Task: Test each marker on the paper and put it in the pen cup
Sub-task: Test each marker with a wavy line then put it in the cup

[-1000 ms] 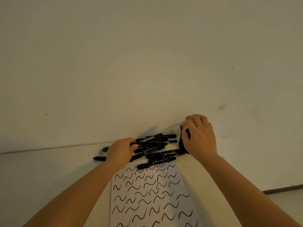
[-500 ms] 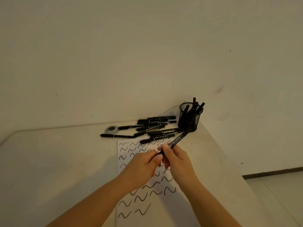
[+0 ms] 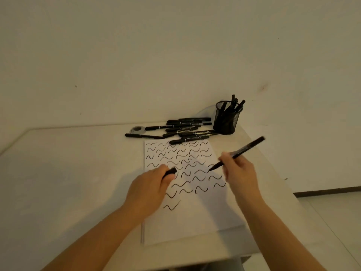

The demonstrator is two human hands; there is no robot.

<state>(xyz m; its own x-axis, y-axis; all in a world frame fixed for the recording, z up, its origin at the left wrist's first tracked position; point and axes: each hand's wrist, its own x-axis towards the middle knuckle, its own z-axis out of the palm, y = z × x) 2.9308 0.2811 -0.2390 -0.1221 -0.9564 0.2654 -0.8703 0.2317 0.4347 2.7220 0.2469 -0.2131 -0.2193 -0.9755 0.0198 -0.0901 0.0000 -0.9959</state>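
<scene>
So, head view, the only one given. A black marker [image 3: 239, 154] is gripped in the right hand [image 3: 239, 174], fingers curled round the middle of the barrel. It's tilted, with the bare tip down at the paper [image 3: 187, 192] near a squiggle on the sheet's right side and the back end pointing up and away to the right. Whether the tip is actually touching the sheet can't be told, that bit is slightly blurred.

A small black cap [image 3: 169, 172] is pinched in the left hand [image 3: 149, 189], thumb and fingers closed on it, and the hand is held over the left part of the paper.

The paper is covered in rows of black wavy test strokes, with the lower part still blank. It's laid flat on the pale table [image 3: 68, 173].

Just past the top edge of the sheet a loose pile of black markers [image 3: 185, 130] is spread out, one of them lying across the paper's top edge. A small round grey thing [image 3: 138, 129] is seen at the pile's left end. The mesh pen cup [image 3: 226, 118] is stood upright just right of the pile, near the wall, with several markers poking out of it.
</scene>
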